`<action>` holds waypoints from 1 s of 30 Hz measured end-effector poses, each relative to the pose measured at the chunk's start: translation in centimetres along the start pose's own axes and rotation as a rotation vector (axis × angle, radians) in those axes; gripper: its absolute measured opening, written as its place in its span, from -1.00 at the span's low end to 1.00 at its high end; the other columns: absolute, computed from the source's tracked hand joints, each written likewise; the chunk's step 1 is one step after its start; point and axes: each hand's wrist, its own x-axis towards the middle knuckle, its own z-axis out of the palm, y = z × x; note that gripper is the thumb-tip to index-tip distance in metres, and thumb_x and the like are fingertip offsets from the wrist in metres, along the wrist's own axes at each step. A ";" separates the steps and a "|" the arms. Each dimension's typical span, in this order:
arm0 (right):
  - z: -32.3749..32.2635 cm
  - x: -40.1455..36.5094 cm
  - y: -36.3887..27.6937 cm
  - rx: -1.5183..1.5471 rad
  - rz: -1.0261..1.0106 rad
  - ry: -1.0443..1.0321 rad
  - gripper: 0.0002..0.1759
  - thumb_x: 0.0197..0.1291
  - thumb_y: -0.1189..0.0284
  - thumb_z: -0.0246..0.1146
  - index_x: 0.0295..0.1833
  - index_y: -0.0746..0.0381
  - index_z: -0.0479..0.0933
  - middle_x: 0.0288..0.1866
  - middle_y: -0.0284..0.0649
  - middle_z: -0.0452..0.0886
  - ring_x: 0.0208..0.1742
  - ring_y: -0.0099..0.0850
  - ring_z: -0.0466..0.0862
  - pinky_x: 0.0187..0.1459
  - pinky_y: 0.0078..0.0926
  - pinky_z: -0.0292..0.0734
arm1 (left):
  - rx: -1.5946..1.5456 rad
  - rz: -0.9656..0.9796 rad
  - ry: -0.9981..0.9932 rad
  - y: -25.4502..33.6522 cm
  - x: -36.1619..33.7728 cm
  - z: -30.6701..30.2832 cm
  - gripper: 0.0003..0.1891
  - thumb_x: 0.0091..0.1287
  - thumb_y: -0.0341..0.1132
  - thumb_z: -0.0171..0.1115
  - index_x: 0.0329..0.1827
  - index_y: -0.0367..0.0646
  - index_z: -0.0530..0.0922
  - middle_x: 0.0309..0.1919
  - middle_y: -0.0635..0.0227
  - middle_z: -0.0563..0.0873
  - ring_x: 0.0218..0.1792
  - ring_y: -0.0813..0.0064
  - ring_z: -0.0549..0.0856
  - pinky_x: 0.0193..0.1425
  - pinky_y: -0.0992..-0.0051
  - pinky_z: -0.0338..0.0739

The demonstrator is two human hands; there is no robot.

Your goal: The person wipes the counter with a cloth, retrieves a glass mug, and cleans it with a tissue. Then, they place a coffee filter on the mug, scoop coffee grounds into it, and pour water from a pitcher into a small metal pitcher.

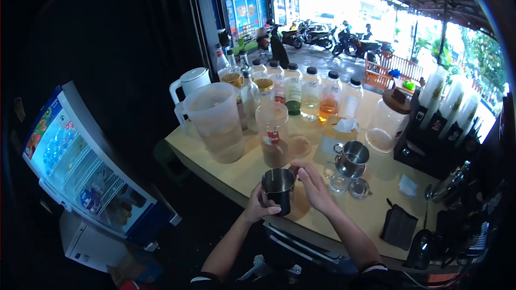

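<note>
A dark metal milk pitcher [278, 204] with a steel inside is held upright near the front edge of the counter. My left hand [259, 208] wraps round its side, thumb across the front. The fingers of my right hand [313, 185] close at the pitcher's handle on the right. Just behind it stands a clear plastic jar [273, 145] with a red label and brownish contents. To the right, a steel drip filter [353, 160] sits on a glass mug [338, 181], and a small round glass lid or dish [359, 188] lies beside them.
A large plastic jug [216, 123] stands at the left, with a white kettle [194, 80] behind it. Several bottles [312, 94] line the counter's back. A tissue box [336, 138], wood-lidded jar [382, 129], cup holder [430, 145] and dark cloth [399, 225] occupy the right side.
</note>
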 end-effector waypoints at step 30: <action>13.8 2.2 6.9 0.259 0.147 0.808 -0.71 0.36 0.28 0.05 -0.43 0.13 0.27 -0.59 -0.48 0.24 -0.56 -0.68 0.24 -0.44 -0.67 0.23 | 0.257 0.403 0.486 10.6 10.1 -22.9 -0.47 0.38 -0.13 0.03 0.27 -0.33 0.22 0.20 0.17 0.36 0.23 0.35 0.36 0.35 0.40 0.16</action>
